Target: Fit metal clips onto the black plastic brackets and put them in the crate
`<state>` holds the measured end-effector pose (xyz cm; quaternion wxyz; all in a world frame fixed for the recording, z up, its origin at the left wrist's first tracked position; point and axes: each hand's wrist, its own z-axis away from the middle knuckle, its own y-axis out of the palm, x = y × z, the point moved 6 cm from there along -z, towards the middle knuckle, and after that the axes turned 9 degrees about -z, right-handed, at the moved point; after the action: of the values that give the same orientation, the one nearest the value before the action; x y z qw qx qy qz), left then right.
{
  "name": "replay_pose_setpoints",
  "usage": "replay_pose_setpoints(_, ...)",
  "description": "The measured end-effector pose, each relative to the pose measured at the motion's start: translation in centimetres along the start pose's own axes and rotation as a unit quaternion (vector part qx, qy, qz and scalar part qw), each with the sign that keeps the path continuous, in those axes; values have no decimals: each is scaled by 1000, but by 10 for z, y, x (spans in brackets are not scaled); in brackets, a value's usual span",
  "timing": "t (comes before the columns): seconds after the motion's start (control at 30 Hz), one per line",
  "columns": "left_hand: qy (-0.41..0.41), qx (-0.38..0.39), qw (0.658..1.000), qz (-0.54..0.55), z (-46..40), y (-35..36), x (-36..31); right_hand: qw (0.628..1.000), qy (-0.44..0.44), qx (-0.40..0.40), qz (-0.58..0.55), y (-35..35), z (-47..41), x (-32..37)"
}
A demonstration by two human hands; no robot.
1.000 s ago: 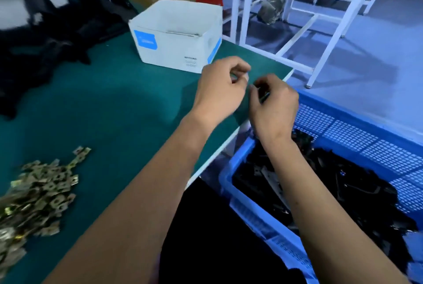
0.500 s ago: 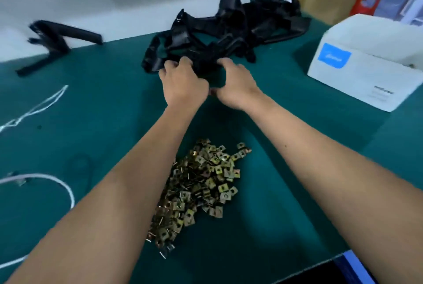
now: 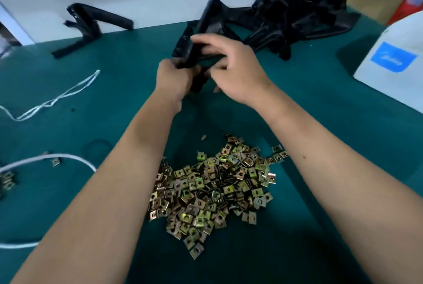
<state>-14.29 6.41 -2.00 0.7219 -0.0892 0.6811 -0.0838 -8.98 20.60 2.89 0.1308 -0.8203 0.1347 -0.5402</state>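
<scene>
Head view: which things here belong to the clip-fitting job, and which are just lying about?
Job:
- black bracket, gripped by left hand and right hand
- pile of brackets
- lone bracket
- heap of metal clips

Lying about:
- white string
- white cord
- white box

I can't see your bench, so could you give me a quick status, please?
Left hand and right hand gripping one black bracket. Clip pile near. Nothing blocking.
</scene>
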Motion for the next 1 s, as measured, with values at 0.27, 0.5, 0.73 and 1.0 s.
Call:
replay_pose_setpoints(0.27,-54,-61,972,220,39,-61,39,955,58,225,184,24,59,-5)
replay_pose_setpoints(0.5,-20,40,948,315,53,-60,32,945,97,234,209,3,66,-18)
replay_pose_setpoints(0.73,-30,145,942,302,67,-34,29,993,91,57,-53,18,66,-23)
replay_pose_setpoints(1.0,-37,198,920,335,76,-25,26,985,95,-61,-132,10,66,-29)
